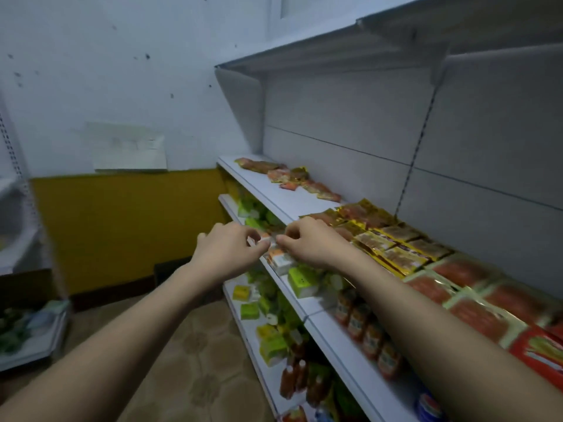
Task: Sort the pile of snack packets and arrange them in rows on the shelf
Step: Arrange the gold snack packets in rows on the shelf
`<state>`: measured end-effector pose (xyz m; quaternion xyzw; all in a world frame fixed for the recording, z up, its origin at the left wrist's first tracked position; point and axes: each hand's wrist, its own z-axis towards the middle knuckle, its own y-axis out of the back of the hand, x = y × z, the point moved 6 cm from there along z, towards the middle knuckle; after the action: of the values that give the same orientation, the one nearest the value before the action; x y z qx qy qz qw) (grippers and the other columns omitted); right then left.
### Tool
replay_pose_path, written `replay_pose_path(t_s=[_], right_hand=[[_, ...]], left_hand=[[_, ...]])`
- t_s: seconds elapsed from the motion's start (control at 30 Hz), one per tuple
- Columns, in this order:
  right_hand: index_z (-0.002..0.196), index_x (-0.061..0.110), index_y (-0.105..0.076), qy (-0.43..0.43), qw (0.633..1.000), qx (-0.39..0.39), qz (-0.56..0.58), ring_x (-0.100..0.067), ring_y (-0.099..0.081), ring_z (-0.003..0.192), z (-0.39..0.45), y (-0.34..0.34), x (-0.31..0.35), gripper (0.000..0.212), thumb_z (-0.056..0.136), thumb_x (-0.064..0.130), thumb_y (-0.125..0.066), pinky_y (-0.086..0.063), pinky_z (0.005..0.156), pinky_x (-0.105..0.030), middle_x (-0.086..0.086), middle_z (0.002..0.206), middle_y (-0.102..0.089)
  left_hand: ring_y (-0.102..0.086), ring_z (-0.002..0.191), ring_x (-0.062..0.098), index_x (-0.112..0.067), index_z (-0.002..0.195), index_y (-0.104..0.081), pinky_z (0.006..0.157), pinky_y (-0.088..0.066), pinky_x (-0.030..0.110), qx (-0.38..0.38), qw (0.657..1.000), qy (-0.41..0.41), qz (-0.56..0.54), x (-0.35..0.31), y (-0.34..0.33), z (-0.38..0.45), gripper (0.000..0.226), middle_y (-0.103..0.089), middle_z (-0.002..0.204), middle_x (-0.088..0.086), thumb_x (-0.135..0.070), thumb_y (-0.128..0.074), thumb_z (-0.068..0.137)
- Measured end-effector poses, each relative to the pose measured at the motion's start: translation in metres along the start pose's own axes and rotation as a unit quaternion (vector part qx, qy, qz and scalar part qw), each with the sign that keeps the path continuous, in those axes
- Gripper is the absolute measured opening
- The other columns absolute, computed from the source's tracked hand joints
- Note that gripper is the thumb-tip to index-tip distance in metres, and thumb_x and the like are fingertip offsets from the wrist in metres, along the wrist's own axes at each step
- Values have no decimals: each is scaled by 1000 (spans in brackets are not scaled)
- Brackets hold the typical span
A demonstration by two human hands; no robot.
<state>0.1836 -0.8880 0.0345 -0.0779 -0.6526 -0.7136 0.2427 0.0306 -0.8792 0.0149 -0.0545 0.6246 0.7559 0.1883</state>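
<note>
Both hands meet at the front edge of the white shelf (274, 190), just left of the packet rows. Left hand (227, 246) has fingers curled, thumb and forefinger pinching the left end of a small white-and-orange packet (264, 237). Right hand (307, 239) is also curled, fingertips pinching the same packet's right end, so the packet sits between the two hands, at about shelf-edge height. Motion blur here; looks like one packet, can't rule out two.

On the shelf: loose pile of orange/brown snack packets (286, 175) at the far end, well apart from the hands. Nearer, gold-edged brown packets (393, 242) lie in neat rows, just beside the right hand. Then red packets (466, 287) in rows under and beyond the right forearm.

The shelf below holds green-and-white boxes (300, 281) and orange-capped jars (359, 321); lower still, green boxes and sauce bottles (294, 379). Upper shelf (304, 53) seen from below. White wall, yellow lower band (122, 226), patterned floor
</note>
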Motion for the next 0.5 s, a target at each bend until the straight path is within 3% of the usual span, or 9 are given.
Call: replay_pose_path(t_s=[0.13, 0.37, 0.5], right_hand=[[83, 16, -69, -2, 1000, 4, -5, -17, -64, 71, 82, -21, -10, 38, 97, 47, -53, -52, 66, -35, -1, 74, -70], [90, 15, -70, -17, 1000, 1, 26, -23, -66, 79, 244, -42, -57, 36, 97, 46, -53, -55, 74, -40, -4, 85, -70], [85, 17, -67, -20, 998, 4, 64, -20, -67, 77, 336, -28, -72, 31, 98, 41, -53, -56, 75, -39, -2, 84, -72]], left_hand=[[-60, 113, 23, -33, 115, -70, 93, -46, 45, 10, 1000, 17, 7, 43, -12, 68, 47, -68, 118, -5, -67, -44, 94], [-65, 94, 20, -33, 109, -71, 90, -54, 45, 53, 998, 25, -27, 80, -60, 228, 42, -72, 103, -5, -64, -49, 92], [-63, 105, 16, -36, 108, -70, 89, -55, 39, 52, 995, 13, -85, 105, -67, 308, 32, -70, 114, -7, -58, -52, 94]])
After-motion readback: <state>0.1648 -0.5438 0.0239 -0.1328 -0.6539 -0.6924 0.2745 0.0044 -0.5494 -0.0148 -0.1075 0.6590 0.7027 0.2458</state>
